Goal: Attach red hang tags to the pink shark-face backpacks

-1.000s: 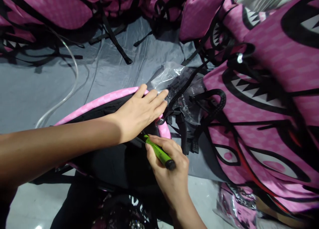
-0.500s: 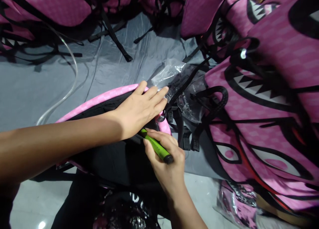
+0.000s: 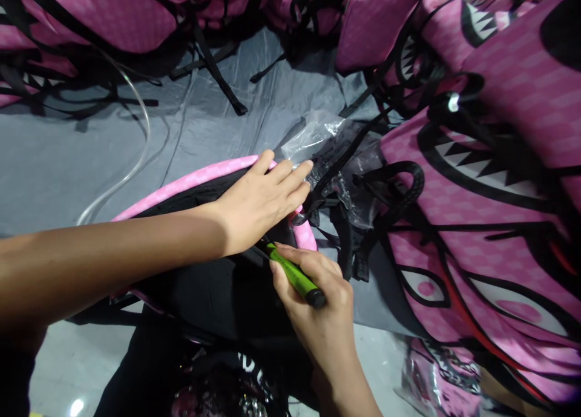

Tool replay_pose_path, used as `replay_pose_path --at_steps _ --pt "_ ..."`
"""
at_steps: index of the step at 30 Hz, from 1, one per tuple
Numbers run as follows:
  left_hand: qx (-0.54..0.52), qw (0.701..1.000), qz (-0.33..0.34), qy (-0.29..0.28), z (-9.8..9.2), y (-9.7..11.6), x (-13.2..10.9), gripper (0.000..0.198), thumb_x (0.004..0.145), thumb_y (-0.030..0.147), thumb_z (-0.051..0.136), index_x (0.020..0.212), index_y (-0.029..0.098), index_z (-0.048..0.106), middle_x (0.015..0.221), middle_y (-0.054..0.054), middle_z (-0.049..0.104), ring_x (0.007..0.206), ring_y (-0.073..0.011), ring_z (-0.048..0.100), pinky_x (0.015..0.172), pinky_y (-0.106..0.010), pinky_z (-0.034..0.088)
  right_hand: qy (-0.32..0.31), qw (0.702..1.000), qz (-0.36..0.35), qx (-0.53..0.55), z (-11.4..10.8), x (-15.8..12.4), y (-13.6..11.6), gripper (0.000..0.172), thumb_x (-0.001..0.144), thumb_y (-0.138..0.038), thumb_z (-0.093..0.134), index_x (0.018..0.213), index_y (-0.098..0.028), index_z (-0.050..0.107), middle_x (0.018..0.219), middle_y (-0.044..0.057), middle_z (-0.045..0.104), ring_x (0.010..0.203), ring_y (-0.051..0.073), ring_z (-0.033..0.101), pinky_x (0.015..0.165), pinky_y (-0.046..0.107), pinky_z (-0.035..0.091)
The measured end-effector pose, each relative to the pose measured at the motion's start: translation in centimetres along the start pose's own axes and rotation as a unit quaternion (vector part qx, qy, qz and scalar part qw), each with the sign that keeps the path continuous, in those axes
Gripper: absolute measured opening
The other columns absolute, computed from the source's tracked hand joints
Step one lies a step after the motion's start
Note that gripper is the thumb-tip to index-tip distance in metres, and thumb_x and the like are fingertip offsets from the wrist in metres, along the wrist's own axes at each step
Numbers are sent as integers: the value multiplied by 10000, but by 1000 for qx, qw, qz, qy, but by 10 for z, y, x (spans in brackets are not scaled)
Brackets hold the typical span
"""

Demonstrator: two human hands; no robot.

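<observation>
A green tool [image 3: 294,273] with a black end is gripped in the right hand [image 3: 323,291], its barrel pinched between thumb and bent fingers and its front directed up and left toward the underside of the left hand [image 3: 261,208]. The left hand is laid flat, palm down with fingers extended and nothing grasped, across the black item [image 3: 195,293] and its curved pink edging [image 3: 193,178], by which the near edge of the grey-covered table [image 3: 222,126] is overlapped. Compared with half a second ago, a little more of the tool's dark front is exposed beside the left palm, where the green barrel had been seen running almost up to the skin; what is touched by the tip cannot be told. The left hand's flat pose and the right hand's grip are otherwise unchanged. The whole scene has been shifted slightly right and down in the view, while the crumpled clear plastic [image 3: 313,135] just beyond the left fingertips, the clear tube [image 3: 144,132] at left and the pink toothed bags [image 3: 483,163] at right are seen in the same places on the table.
</observation>
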State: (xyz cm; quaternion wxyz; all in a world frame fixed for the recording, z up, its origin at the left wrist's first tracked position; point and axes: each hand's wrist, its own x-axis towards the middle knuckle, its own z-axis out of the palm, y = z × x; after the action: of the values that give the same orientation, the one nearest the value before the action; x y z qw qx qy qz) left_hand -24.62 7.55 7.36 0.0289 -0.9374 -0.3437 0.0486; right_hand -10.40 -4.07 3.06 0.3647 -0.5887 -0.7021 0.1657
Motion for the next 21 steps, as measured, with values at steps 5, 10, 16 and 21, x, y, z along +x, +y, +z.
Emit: replay_pose_path --at_steps 5,10,16,21 --pt "6 1000 3 7 3 2 0 782 830 260 606 1518 302 237 1622 -60 150 1401 -353 274 1138 -548 205 -15 1000 4 12 1 3 1 128 838 -208 679 963 -236 677 994 7 738 896 170 685 859 350 489" --pt "17 1000 13 -9 -3 -8 1 852 801 284 651 1528 284 206 1625 -80 120 1400 -362 260 1118 -526 227 -9 997 22 75 5 0 3 160 853 -209 668 1011 -237 671 1073 11 731 945 164 695 872 322 518" --pt "-16 987 -96 -126 -26 -33 -13 1231 688 389 767 1527 335 -132 1621 -136 -63 1308 -433 340 963 -513 409 34 995 -3 92 12 -10 3 174 843 -192 681 1010 -239 671 1078 20 733 936 178 704 853 331 534" --pt "19 986 -126 -112 -22 -20 -17 1252 727 368 752 1494 320 -236 1609 -179 -106 1227 -393 409 870 -450 479 48 994 -3 93 18 -8 1 121 851 -217 665 971 -229 679 1038 31 744 909 195 716 821 343 549"
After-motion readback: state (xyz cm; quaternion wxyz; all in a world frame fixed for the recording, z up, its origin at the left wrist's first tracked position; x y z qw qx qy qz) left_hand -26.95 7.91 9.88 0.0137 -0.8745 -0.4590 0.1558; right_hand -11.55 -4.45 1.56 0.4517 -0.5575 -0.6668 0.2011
